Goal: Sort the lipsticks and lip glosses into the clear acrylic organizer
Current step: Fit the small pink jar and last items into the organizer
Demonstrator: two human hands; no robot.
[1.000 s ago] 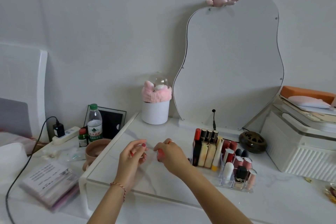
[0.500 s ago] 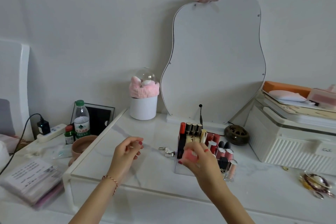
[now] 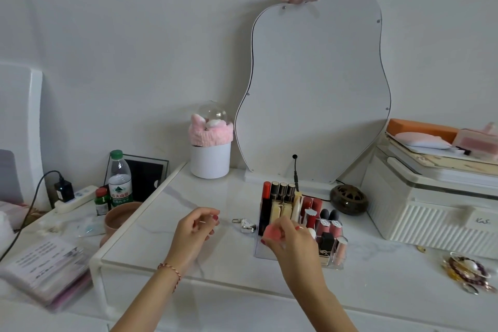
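Observation:
The clear acrylic organizer (image 3: 338, 264) stands on the white marble table, right of centre, with several lipsticks and lip glosses upright in its compartments. My right hand (image 3: 292, 241) hovers over its front left part and pinches a small pink lip gloss (image 3: 272, 232) between thumb and fingers. My left hand (image 3: 195, 232) floats above the table to the left of the organizer, fingers loosely curled, with nothing visible in it. A small silver keychain item (image 3: 246, 226) lies on the table between my two hands.
A wavy mirror (image 3: 315, 89) leans on the wall behind the organizer. A white pot with a pink fluffy band (image 3: 210, 155) stands left of it, a dark round dish (image 3: 349, 199) to the right, then a white ribbed box (image 3: 436, 213). A water bottle (image 3: 120, 180) and pink bowl (image 3: 120, 219) sit on the lower left shelf.
My right hand moved right from beside the left hand to over the organizer, carrying the pink lip gloss. The silver keychain item came into sight on the table. The left hand stayed put.

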